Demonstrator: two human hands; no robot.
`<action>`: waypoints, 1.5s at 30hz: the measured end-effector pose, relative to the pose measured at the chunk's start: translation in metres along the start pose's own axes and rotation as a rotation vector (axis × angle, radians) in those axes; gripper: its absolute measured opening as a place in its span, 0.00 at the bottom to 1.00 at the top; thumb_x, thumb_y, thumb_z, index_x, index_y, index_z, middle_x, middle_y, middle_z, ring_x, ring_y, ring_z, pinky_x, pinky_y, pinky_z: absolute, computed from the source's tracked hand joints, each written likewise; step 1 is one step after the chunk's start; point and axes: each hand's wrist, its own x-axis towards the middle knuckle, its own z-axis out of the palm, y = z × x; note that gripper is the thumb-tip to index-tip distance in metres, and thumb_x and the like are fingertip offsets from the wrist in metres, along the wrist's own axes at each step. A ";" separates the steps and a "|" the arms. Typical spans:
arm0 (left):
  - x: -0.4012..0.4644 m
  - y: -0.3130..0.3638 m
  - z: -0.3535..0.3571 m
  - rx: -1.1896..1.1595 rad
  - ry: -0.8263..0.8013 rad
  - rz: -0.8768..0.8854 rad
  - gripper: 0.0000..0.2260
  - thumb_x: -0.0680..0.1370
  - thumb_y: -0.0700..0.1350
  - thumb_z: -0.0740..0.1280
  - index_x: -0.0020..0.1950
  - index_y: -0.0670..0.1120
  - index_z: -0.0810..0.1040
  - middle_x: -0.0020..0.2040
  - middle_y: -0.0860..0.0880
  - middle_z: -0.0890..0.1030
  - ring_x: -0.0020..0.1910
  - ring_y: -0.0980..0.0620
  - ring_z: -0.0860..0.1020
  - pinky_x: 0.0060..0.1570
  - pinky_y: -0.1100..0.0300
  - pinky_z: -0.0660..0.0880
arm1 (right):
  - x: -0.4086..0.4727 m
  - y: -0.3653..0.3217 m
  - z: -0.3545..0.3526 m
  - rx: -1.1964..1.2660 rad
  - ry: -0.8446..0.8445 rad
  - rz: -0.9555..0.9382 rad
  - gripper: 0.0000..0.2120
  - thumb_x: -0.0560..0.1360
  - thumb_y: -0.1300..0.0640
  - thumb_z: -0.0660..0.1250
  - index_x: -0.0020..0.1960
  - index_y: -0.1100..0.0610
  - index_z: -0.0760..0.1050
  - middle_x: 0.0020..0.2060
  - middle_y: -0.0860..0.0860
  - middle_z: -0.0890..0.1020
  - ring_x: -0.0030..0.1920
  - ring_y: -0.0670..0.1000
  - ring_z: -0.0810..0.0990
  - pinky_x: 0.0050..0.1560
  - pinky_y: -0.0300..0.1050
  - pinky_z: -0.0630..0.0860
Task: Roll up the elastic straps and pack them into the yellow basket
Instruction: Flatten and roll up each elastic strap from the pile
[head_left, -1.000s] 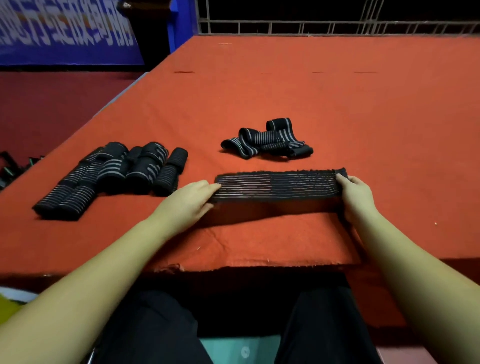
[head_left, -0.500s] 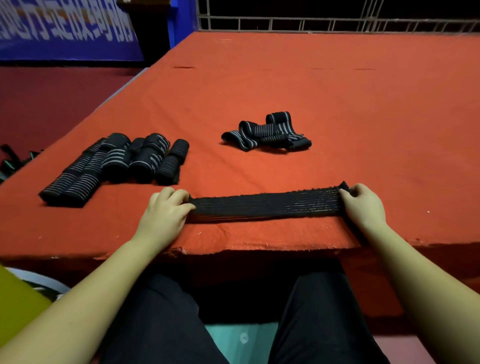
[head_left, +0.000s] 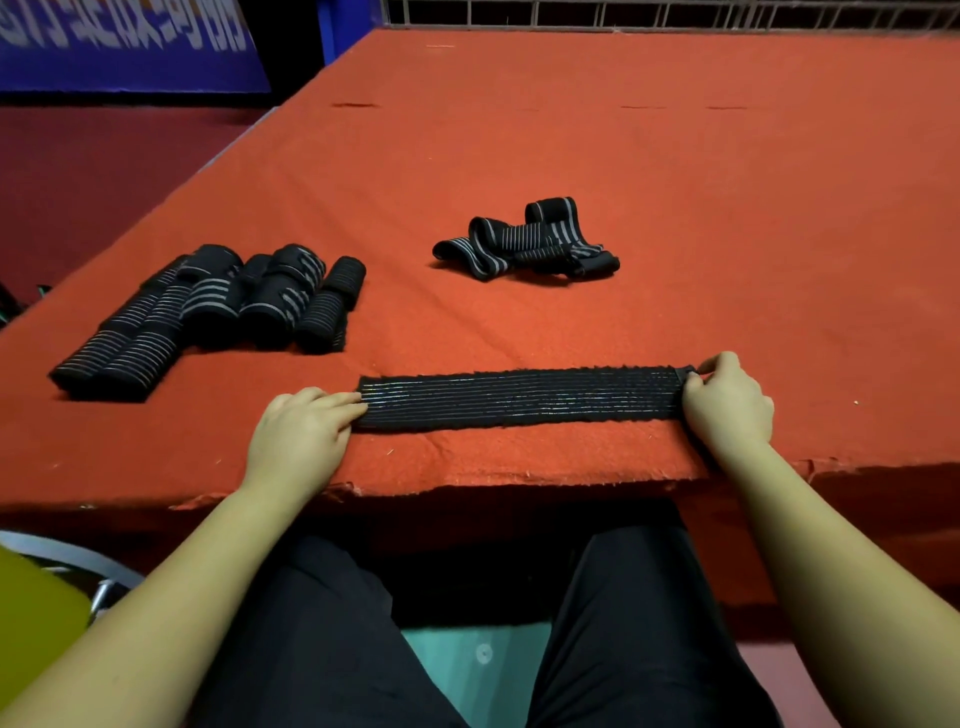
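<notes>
A black elastic strap with thin grey stripes (head_left: 519, 397) lies flat and stretched along the near edge of the red table (head_left: 675, 182). My left hand (head_left: 301, 436) holds its left end with curled fingers. Its right end is pinched by my right hand (head_left: 727, 402). Several rolled-up straps (head_left: 208, 312) lie in a row at the left. A loose tangle of unrolled straps (head_left: 524, 241) sits behind the flat one. A yellow shape (head_left: 31, 613), perhaps the basket, shows at the lower left, below the table.
The table's front edge runs just under my wrists, with my dark-trousered legs beneath it. A blue banner (head_left: 124, 41) and a metal railing (head_left: 675, 13) stand beyond the table. A grey metal frame (head_left: 78, 558) sits beside the yellow shape.
Both hands drew the strap toward the table's near edge and laid it flat, stretched a little longer. The rolled and loose straps stayed put.
</notes>
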 end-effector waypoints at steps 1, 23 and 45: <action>0.000 0.000 0.000 -0.003 0.008 -0.007 0.11 0.70 0.36 0.73 0.50 0.46 0.87 0.52 0.49 0.86 0.47 0.43 0.81 0.44 0.49 0.74 | -0.001 0.000 -0.001 -0.003 -0.002 0.005 0.11 0.78 0.54 0.59 0.57 0.58 0.72 0.54 0.64 0.80 0.56 0.65 0.76 0.58 0.56 0.68; 0.199 0.103 0.002 -0.491 -0.210 -0.115 0.11 0.76 0.38 0.61 0.50 0.45 0.82 0.54 0.48 0.80 0.57 0.47 0.76 0.54 0.56 0.71 | 0.081 -0.121 0.009 -0.002 -0.136 -0.462 0.08 0.77 0.51 0.64 0.51 0.53 0.78 0.53 0.53 0.78 0.59 0.58 0.74 0.56 0.53 0.69; 0.331 0.124 0.120 -0.228 -0.346 -0.058 0.09 0.76 0.38 0.59 0.55 0.47 0.69 0.58 0.45 0.75 0.57 0.42 0.73 0.49 0.51 0.69 | 0.178 -0.129 0.094 -0.089 -0.294 -0.573 0.18 0.78 0.49 0.63 0.67 0.45 0.74 0.71 0.40 0.71 0.73 0.45 0.65 0.64 0.51 0.63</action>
